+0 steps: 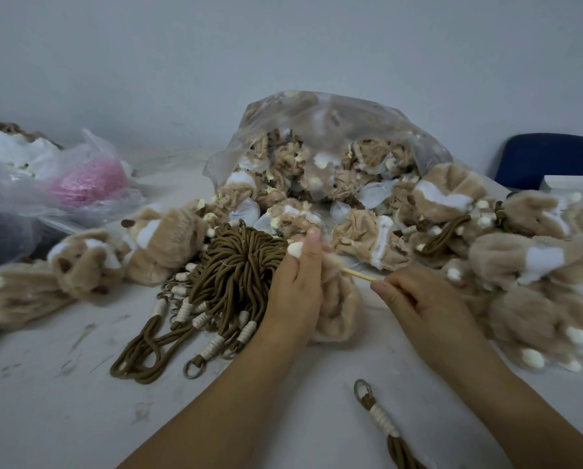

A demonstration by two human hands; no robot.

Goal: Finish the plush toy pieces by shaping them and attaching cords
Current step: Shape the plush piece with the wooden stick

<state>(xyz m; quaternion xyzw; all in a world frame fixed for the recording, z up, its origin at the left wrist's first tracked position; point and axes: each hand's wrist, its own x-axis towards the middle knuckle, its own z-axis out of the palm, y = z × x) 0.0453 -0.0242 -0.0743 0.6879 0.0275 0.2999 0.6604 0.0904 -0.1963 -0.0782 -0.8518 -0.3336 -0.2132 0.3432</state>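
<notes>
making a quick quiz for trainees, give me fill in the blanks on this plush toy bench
The left hand grips a plush piece while the right hand holds a thin wooden ____ to it.
More plush pieces spill from a clear plastic ____ behind.
The lone cord between the forearms ends in a metal ____.
Missing: stick; bag; ring.

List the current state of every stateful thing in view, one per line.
left hand, grips the plush piece.
right hand, pinches the wooden stick.
wooden stick, far end hidden in the plush piece's fur.
clear plastic bag, open, with plush pieces spilling out.
cord bundle, heaped loose beside the left hand.
single cord, lying alone, untouched.
</notes>
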